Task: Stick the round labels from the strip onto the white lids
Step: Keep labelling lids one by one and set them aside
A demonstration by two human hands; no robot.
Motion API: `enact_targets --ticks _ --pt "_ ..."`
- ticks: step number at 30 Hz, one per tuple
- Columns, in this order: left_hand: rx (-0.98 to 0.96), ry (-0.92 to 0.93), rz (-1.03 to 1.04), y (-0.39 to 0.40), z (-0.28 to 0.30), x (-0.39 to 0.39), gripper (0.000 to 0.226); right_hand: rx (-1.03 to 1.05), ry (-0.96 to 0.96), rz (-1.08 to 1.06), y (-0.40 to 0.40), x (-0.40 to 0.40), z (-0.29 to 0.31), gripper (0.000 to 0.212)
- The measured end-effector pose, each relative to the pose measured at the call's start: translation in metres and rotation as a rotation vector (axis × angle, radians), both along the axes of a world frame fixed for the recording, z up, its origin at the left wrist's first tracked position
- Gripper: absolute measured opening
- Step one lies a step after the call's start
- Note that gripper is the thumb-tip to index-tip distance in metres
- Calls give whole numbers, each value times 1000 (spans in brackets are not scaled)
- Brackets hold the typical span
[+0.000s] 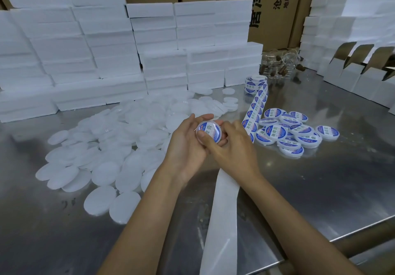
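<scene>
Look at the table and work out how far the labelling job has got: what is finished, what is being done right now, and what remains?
Done: a small pile of labelled lids lies right of the hands. In hand: the left hand cradles one lid while the right hand presses its label down with the thumb. Left: a far bigger heap of plain white lids, with the label strip still full. Mostly undone.

We've got white foam boxes (89, 45) stacked high from nine to twelve o'clock on the steel table (320, 178), brown cartons (275, 7) behind at one, clear jars (280, 65) beside them, and folded cardboard boxes (361, 69) at two.
</scene>
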State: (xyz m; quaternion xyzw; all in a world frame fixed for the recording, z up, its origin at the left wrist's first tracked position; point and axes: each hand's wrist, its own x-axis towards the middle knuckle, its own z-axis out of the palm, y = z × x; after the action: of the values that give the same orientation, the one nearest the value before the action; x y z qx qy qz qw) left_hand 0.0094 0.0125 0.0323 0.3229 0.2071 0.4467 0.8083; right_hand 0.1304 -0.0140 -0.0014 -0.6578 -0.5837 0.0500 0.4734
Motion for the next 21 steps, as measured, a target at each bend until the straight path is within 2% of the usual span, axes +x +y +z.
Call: enact_targets --ticks 3,5,9,12,16,18,21 --pt "-11 8 -15 0 2 -2 36 78 -4 6 1 2 -1 29" --pt "-6 -1 -33 -1 3 -1 31 130 1 0 1 2 -2 26" --pt "42 35 -27 1 -3 5 20 109 43 -10 3 3 -2 43" --pt "147 185 -2 2 -7 7 36 63 76 -5 5 5 -4 43" --pt "534 647 80 2 -11 -4 50 62 113 -7 6 12 -5 38" --pt "595 702 121 3 -11 -7 51 63 128 27 5 15 -5 36" --pt "550 666 164 1 -8 -8 47 71 218 119 3 15 -3 35"
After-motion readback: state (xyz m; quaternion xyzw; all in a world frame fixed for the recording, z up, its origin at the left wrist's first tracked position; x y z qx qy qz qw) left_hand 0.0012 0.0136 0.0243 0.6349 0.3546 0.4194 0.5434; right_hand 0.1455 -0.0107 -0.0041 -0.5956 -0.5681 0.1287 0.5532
